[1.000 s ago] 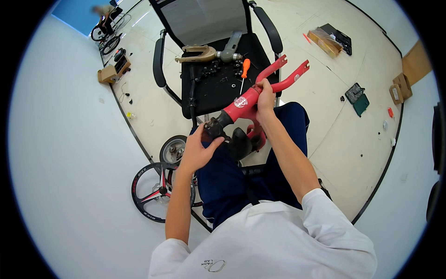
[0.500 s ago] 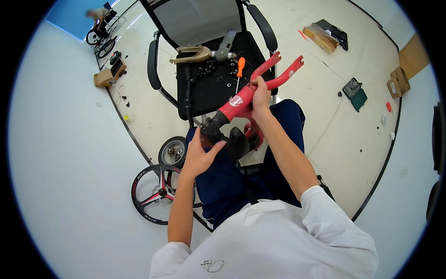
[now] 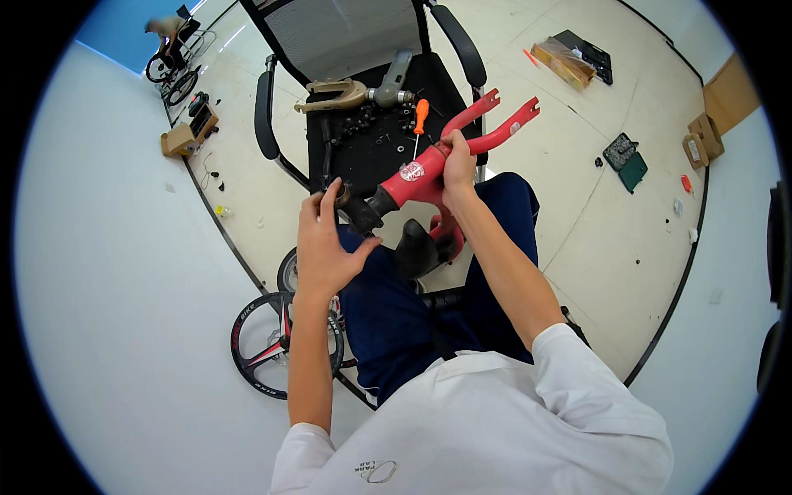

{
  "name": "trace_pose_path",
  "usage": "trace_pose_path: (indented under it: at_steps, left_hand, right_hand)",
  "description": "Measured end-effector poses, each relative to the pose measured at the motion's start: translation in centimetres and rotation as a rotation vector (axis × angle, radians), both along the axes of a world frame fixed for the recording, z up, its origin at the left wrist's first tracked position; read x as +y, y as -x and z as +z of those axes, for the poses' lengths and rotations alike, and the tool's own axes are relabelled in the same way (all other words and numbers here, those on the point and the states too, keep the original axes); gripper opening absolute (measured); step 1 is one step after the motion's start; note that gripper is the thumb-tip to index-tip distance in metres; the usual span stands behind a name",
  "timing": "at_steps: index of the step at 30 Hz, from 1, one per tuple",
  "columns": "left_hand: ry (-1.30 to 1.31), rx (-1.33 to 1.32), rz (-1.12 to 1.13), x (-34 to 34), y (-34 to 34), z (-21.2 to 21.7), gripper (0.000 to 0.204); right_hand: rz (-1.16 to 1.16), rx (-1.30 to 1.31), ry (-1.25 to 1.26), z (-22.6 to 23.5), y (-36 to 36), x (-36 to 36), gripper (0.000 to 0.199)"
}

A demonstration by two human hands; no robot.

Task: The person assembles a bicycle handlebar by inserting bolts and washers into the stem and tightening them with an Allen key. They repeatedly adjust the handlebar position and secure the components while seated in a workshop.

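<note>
Across my lap lies a small red bicycle frame (image 3: 415, 175), with its red fork (image 3: 503, 132) pointing up and to the right. My right hand (image 3: 459, 171) is closed round it where the head tube meets the fork. At the frame's lower left end sits a black stem (image 3: 361, 213). My left hand (image 3: 326, 247) is beside that stem, thumb and fingers spread wide apart. One fingertip is close to the stem's end, and I cannot tell whether it touches. A black saddle-like part (image 3: 415, 250) shows under the frame, between my legs.
On the black office chair (image 3: 351, 165) ahead lie a tan fork (image 3: 342, 94), an orange-handled screwdriver (image 3: 421, 117) and loose bolts. A three-spoke wheel (image 3: 268, 353) stands at left. A green case (image 3: 633, 171) and a box (image 3: 563, 66) lie right. A person (image 3: 169, 33) sits far left.
My left hand has come off the stem, moving up and left as its fingers spread. The stem end has risen slightly. My right hand keeps its hold on the frame.
</note>
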State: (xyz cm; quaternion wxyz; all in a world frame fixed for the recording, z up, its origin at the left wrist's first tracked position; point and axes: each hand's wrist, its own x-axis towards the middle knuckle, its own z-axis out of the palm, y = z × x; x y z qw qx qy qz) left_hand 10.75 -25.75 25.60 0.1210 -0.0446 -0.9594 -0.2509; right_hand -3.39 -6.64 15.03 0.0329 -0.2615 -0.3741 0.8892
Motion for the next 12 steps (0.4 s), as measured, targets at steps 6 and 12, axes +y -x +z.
trace_pose_path:
  at_steps: [6, 12]
  left_hand:
    - [0.500, 0.397, -0.210, -1.3, 1.9, 0.1, 0.076]
    - [0.394, 0.247, -0.409, -4.3, 3.1, -4.1, 0.076]
  right_hand:
    - [-0.005, 0.016, 0.012, -0.2, 0.1, 0.6, 0.019]
    - [-0.008, 0.010, 0.009, 0.2, -0.1, 0.7, 0.018]
